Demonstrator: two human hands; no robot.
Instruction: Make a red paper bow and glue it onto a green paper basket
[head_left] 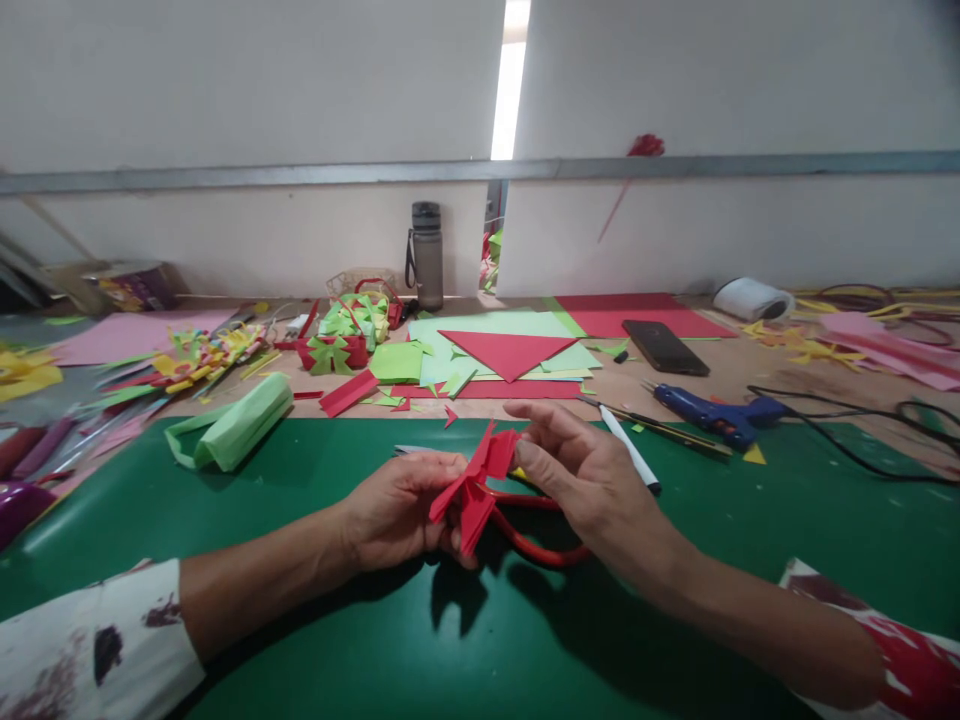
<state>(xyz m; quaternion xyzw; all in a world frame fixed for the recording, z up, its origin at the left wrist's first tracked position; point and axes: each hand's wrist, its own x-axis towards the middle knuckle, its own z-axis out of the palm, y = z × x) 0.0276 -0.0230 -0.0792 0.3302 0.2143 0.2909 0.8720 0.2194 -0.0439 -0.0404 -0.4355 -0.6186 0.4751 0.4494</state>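
Note:
A red folded-paper bow [477, 488] with pointed, spread flaps is held up just above the green mat [360, 640]. My left hand [405, 505] pinches it from the left, with some fingertips hidden behind the paper. At its upper right flap, the thumb and fingers of my right hand [581, 470] curl around the edge. Beneath the bow and my right hand lie scissors with red-orange handles [544, 555]; their blades show only partly beyond my left fingers. A white marker [630, 450] rests beside my right hand.
Behind the mat are a red paper triangle [506, 350], pale green sheets [427, 325], a small red basket [334, 352] and a phone [664, 347]. A blue glue gun [712, 410] with its cord lies right. A green paper piece [244, 425] sits left; a bottle [427, 258] stands behind.

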